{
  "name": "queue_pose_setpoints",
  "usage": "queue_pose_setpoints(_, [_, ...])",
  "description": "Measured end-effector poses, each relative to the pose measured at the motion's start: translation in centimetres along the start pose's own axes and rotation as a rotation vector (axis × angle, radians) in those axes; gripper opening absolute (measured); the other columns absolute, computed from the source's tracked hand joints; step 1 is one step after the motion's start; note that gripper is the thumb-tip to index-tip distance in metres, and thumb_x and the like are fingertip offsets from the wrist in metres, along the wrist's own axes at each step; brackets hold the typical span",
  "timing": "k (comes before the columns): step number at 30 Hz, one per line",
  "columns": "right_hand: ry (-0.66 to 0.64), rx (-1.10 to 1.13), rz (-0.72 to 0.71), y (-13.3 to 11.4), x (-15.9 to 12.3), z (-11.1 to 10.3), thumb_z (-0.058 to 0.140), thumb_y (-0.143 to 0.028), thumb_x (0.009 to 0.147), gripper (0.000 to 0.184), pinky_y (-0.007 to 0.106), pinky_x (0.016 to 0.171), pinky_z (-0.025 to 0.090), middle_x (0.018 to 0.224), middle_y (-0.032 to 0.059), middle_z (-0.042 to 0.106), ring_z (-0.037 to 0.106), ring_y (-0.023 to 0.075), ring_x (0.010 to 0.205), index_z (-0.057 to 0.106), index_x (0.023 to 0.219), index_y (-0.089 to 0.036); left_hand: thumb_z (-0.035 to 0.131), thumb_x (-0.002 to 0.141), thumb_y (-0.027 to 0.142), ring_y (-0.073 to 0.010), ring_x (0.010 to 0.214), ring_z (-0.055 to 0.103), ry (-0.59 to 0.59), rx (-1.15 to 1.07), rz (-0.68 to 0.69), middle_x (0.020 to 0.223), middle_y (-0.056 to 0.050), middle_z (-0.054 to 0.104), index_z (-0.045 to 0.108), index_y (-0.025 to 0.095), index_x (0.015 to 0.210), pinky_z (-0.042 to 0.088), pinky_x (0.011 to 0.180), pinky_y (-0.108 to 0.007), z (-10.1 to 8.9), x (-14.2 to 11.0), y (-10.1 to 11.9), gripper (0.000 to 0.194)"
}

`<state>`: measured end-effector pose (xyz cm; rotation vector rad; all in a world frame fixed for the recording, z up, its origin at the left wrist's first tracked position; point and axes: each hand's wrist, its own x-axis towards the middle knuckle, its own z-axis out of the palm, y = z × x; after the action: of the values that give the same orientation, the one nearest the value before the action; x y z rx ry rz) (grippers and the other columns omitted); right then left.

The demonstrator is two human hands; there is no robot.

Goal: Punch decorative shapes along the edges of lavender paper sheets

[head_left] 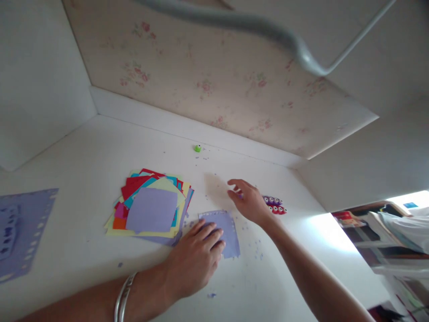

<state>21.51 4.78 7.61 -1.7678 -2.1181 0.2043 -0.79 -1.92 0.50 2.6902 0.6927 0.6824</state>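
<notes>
My left hand (203, 252) lies with fingers stretched over a small purple paper sheet (229, 235), which has a row of punched holes along its top edge. My right hand (248, 201) is to the right of that sheet, thumb and forefinger curved and apart. A bit of purple shows between those fingers; I cannot make out what it is. Close by, partly behind this hand, are rows of small purple (273, 200) and red craft punches (277, 209) with eye-like dots. A stack of coloured paper squares (152, 208) sits left of the sheet, a purple one on top.
A small green eyed punch (197, 148) stands near the back edge. Tiny purple paper bits (258, 250) are scattered around. Another punched purple sheet (30, 232) lies at far left. A grey cable (234, 22) crosses above, and shelves with items (385, 241) are at right.
</notes>
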Motion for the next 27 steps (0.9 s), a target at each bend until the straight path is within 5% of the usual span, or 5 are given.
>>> queue_pose_setpoints(5, [-0.149,-0.069,-0.161,-2.0,9.7,4.2,0.052,-0.016,0.090,0.054,0.040,0.111,0.040,0.149,0.0173,0.046,0.046,0.0260,0.136,0.046,0.143,-0.012,0.044,0.101,0.030,-0.0244,0.130,0.050,-0.038,0.007,-0.012,0.145,-0.006,0.052,0.055,0.025,0.134,0.034,0.115,-0.047,-0.5,-0.1,0.0,0.035])
queue_pose_setpoints(8, [-0.190,-0.173,-0.158,-2.3,14.7,6.1,0.047,-0.011,0.090,0.063,0.044,0.116,0.035,0.157,0.0165,0.035,0.033,0.0266,0.145,0.035,0.151,-0.013,0.048,0.098,0.026,-0.0267,0.129,0.051,-0.029,0.032,-0.007,0.150,-0.012,0.045,0.045,0.026,0.144,0.037,0.113,-0.048,-0.4,-0.2,0.0,0.046])
queue_pose_setpoints(14, [-0.238,-0.224,-0.149,-1.8,19.8,7.3,0.050,-0.006,0.088,0.061,0.041,0.108,0.043,0.154,0.0116,0.042,0.052,0.0265,0.131,0.045,0.147,-0.021,0.058,0.090,0.026,-0.0338,0.132,0.047,-0.058,0.032,0.002,0.152,-0.018,0.040,0.041,0.021,0.147,0.040,0.110,-0.051,0.4,-0.5,-0.4,0.060])
queue_pose_setpoints(21, [-0.225,-0.231,-0.138,-0.7,17.7,5.6,0.057,-0.021,0.095,0.027,0.036,0.100,0.046,0.129,0.0131,0.063,0.061,0.0254,0.118,0.066,0.121,-0.019,0.055,0.090,0.018,-0.0297,0.132,0.049,-0.107,-0.016,-0.042,0.145,-0.014,0.049,0.049,0.021,0.142,0.037,0.114,-0.046,-0.1,-0.3,-0.4,0.052])
queue_pose_setpoints(27, [-0.125,-0.136,-0.073,0.2,7.5,1.9,0.050,-0.027,0.100,0.028,0.032,0.091,0.051,0.117,0.0096,0.071,0.068,0.0199,0.104,0.059,0.125,-0.019,0.055,0.089,0.015,-0.0285,0.129,0.051,-0.046,0.018,-0.027,0.139,-0.012,0.055,0.055,0.022,0.135,0.035,0.114,-0.047,0.3,-0.4,-0.5,0.047])
